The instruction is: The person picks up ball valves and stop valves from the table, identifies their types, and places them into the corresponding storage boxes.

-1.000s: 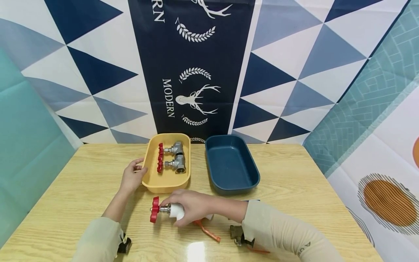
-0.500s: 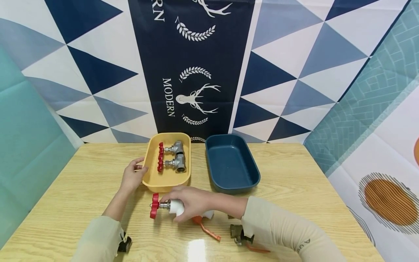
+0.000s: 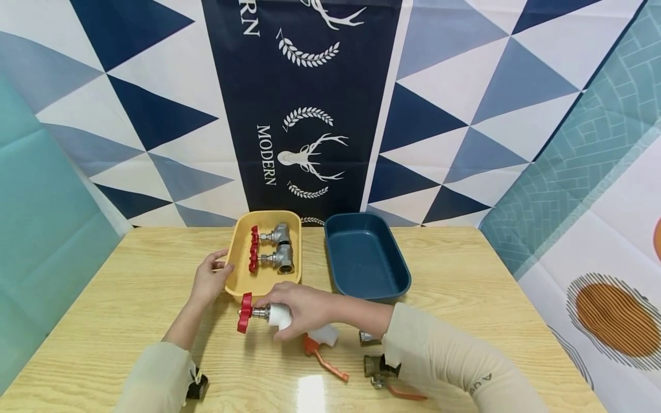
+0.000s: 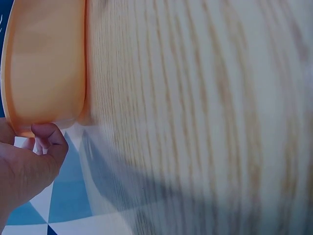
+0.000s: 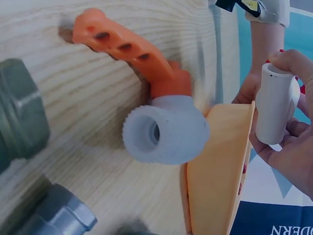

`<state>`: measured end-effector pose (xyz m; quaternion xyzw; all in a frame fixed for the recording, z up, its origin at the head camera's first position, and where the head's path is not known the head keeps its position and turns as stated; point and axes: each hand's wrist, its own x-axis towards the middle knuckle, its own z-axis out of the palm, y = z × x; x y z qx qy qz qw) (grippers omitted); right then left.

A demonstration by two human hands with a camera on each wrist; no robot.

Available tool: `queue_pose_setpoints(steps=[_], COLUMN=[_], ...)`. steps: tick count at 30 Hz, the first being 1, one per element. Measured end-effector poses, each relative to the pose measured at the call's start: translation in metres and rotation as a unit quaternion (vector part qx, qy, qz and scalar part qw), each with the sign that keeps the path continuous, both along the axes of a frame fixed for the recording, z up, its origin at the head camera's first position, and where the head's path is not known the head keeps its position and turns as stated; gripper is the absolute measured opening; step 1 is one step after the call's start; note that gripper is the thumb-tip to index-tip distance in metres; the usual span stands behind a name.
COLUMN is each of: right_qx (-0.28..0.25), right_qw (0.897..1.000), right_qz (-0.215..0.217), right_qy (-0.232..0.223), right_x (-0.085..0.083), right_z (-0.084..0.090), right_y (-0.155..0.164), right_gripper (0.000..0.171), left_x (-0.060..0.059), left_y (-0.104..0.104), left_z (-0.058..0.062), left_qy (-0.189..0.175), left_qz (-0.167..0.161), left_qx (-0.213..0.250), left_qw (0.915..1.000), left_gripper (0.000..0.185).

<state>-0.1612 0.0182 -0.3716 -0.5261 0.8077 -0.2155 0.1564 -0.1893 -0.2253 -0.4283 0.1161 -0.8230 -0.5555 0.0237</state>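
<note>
Pale wooden table point(image 3: 465, 287) before blue-and-white triangle-patterned backdrop point(image 3: 155, 115) with deer motif.

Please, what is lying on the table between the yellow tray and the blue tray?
Nothing: in the head view, only a bare strip of wooden table separates the yellow tray from the blue tray.

Your right hand point(image 3: 304, 312) holds the white valve point(image 3: 268, 315) just at the near rim of the yellow tray point(image 3: 237, 284), whose far part is taken up by two metal valves point(image 3: 273, 248); only the near strip of its floor is free. Your left hand point(image 3: 209, 278) blocks the tray's left rim. Close behind your right hand lie an orange-handled valve point(image 3: 320, 341) and brass fittings point(image 3: 377, 367). The blue tray point(image 3: 361, 258) is open, and the tabletop point(image 3: 465, 287) to its right is free.
</note>
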Motion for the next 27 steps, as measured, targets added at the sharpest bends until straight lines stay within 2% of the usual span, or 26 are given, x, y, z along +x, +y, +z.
queue_pose_setpoints(steps=[8, 27], right_qx=[-0.001, 0.011], right_qw=[1.0, 1.0], right_qz=[-0.008, -0.017], right_qy=[0.011, 0.009], right_x=[-0.005, -0.014], right_z=[0.002, 0.008], right_y=[0.002, 0.003], right_gripper=[0.063, 0.061], left_x=[0.0, 0.0], left_y=[0.0, 0.001], left_z=[-0.001, -0.002], left_qy=[0.011, 0.005], left_qz=[0.007, 0.006], left_qx=[-0.003, 0.003], left_qw=[0.9999, 1.0], left_gripper=[0.046, 0.047])
